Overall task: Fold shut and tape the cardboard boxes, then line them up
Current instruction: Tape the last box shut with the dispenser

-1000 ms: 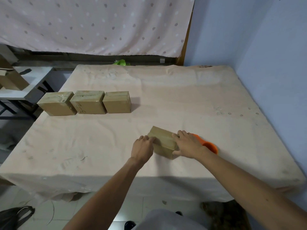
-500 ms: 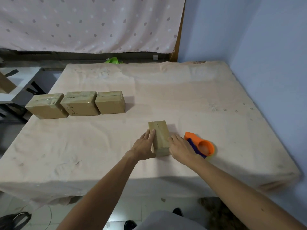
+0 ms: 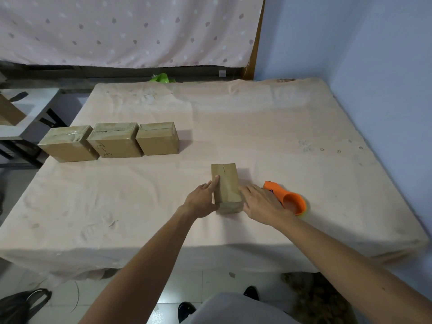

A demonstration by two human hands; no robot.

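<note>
Cardboard box sits low and a little right of centre in the frame, on the cloth-covered counter, its long side running away from the camera, with a short slit showing at the far end of its top. The left hand lies against its left side with straight fingers, one fingertip on the top edge, an open grip that presses rather than wraps; the thumb is hidden. The right hand is flat and open too, fingers pointing at the box's right side and apparently touching it, though the contact is hard to make out. That hand covers part of the orange tape dispenser just right of the box.

Three taped boxes stand side by side at middle left, the leftmost close to the counter's left edge. Open cloth stretches between that row and the box, and across the whole upper right up to the blue wall. At the upper left edge, another box on a side table is cut off by the frame.
</note>
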